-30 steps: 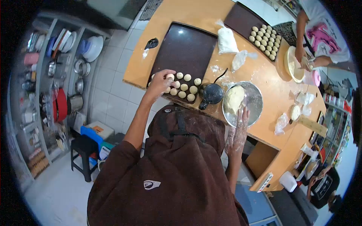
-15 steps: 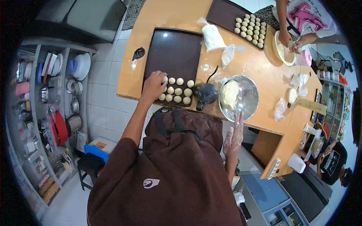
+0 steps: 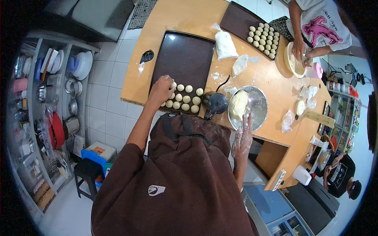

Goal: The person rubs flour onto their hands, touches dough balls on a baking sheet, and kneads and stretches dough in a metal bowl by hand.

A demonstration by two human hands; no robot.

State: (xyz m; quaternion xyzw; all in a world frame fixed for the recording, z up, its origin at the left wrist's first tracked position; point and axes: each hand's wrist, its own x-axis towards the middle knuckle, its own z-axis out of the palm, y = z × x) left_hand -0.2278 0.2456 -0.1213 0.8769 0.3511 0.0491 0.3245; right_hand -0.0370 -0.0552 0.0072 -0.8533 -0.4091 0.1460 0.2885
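I am holding my left arm (image 3: 138, 128) outstretched, the left grip (image 3: 160, 91) showing its back, fingers bending down. My right forearm (image 3: 240, 169) is pointing forward, the right grip (image 3: 242, 138) extending straight, whitened fingers.

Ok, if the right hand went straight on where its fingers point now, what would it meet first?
The right hand would probably meet the bowl first; it overlaps the bowl's near side in this view. Depth is unclear, so it might pass over that edge, close beside the dough.
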